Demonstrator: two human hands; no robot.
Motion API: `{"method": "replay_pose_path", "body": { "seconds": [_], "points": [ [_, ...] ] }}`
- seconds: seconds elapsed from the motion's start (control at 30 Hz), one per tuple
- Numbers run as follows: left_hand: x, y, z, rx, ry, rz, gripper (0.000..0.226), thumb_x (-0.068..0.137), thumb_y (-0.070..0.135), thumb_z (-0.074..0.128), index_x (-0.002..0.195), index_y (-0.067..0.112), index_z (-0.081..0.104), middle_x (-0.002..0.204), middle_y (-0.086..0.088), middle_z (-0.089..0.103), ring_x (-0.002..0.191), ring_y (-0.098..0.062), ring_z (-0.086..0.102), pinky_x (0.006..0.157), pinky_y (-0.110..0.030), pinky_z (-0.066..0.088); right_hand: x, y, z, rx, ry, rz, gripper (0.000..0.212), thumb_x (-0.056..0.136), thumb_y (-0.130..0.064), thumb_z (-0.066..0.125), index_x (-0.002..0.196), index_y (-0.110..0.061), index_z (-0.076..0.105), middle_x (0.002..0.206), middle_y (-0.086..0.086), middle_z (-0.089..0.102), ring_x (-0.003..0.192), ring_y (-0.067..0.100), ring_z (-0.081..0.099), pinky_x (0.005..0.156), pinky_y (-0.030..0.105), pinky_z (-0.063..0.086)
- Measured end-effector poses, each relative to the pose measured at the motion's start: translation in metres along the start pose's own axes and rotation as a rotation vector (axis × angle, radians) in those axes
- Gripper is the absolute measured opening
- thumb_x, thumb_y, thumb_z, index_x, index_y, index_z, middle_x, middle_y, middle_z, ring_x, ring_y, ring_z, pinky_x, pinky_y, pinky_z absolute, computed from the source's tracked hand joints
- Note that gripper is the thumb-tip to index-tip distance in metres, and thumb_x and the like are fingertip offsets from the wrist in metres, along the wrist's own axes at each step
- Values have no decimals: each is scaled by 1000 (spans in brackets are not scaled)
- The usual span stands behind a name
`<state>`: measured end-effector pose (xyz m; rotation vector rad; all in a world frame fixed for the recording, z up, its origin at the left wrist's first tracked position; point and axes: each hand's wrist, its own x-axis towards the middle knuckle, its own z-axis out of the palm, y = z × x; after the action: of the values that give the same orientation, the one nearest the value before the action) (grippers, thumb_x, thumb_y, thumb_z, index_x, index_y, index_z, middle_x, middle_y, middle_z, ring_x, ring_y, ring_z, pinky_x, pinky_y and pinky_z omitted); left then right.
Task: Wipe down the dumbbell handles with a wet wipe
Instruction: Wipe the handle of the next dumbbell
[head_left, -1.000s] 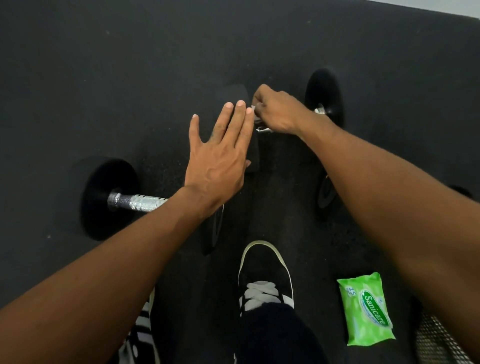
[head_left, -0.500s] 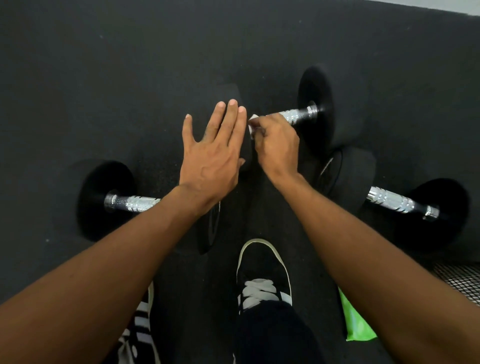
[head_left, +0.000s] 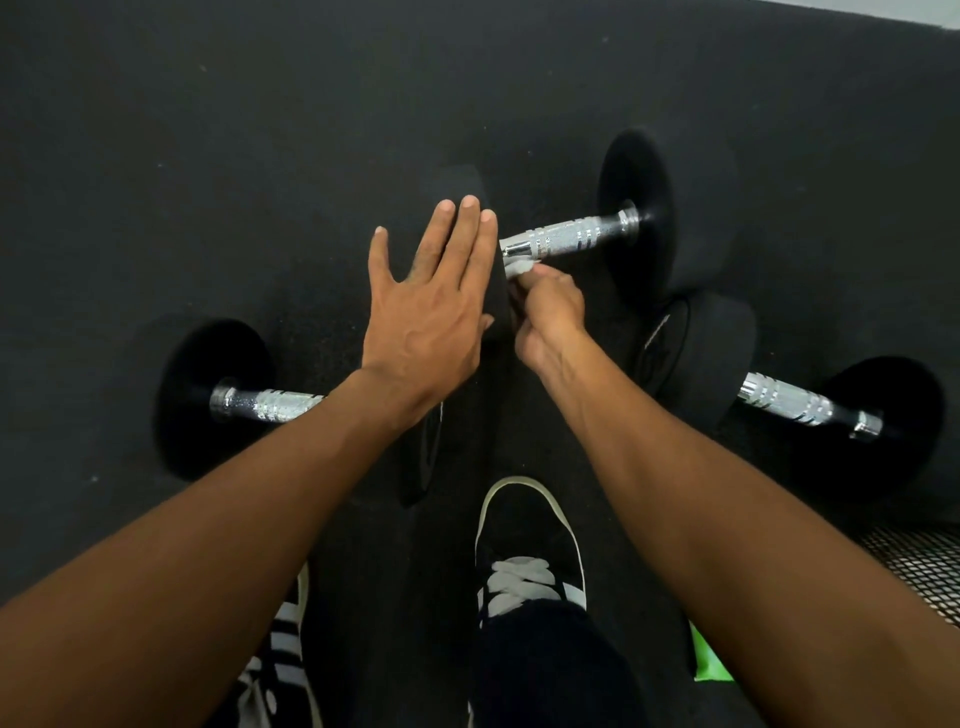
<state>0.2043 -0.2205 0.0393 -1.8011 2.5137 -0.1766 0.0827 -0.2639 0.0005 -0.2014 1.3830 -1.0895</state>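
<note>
Where the wipe is held: right hand, fingers curled, pinches a bunched white wet wipe at the fingertips.
Wipe position: just under the left end of the middle dumbbell's handle, apparently touching the metal; contact not fully visible.
Handle condition: knurled chrome, bare along the rest of its length up to the far weight head.
Left hand: fingers straight, three held together and the little finger spread. It lies flat over the near weight head of the same dumbbell.
Hand spacing: the two hands sit just beside each other, with the near head between them.
Left dumbbell: on the floor, its handle partly covered by the left forearm.
Right dumbbell: on the floor, its inner head just beside the middle dumbbell's far head.
Floor: dark rubber surface.
Footwear: black shoe with white laces between the forearms. A striped shoe shows below the left forearm.
Green packet: mostly hidden by the right forearm.
Metal mesh: at the right edge.
</note>
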Motion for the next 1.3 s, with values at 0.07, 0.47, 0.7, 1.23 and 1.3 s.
{"method": "replay_pose_path", "body": {
  "seconds": [0.07, 0.47, 0.7, 1.23, 1.3],
  "points": [
    [1, 0, 0, 4, -4, -1, 90, 95, 42, 56, 161, 9, 4, 169, -10, 2, 156, -24, 1, 116, -70, 17, -1, 2, -3, 84, 38, 38, 21, 89, 4, 53, 87, -12, 67, 86, 9, 72, 86, 22, 68, 67, 31, 54],
    [0, 2, 1, 36, 13, -6, 92, 94, 42, 59, 160, 8, 6, 169, -11, 6, 156, -25, 5, 115, -69, 19, 0, -9, -2, 281, 119, 179, 13, 91, 0, 54, 90, -7, 64, 96, 14, 73, 104, 27, 70, 97, 42, 51],
    [0, 2, 1, 34, 8, -14, 91, 94, 42, 58, 160, 9, 5, 169, -11, 4, 156, -25, 4, 116, -69, 18, -1, -7, -4, 350, 108, 173, 13, 94, 1, 52, 93, -3, 65, 105, 20, 72, 100, 28, 71, 101, 43, 50],
    [1, 2, 0, 32, -9, -15, 89, 96, 43, 55, 160, 9, 4, 169, -11, 3, 156, -25, 3, 116, -68, 18, 8, -23, -15, 473, 152, 158, 25, 94, 5, 52, 118, 6, 60, 114, 26, 68, 104, 34, 69, 99, 43, 52],
    [0, 2, 0, 34, -14, -13, 89, 96, 43, 54, 160, 9, 3, 169, -11, 2, 156, -25, 2, 116, -68, 18, 4, -19, -16, 480, 149, 167, 29, 95, 2, 53, 124, 4, 58, 118, 25, 67, 109, 34, 67, 101, 42, 50]
  ]
}}
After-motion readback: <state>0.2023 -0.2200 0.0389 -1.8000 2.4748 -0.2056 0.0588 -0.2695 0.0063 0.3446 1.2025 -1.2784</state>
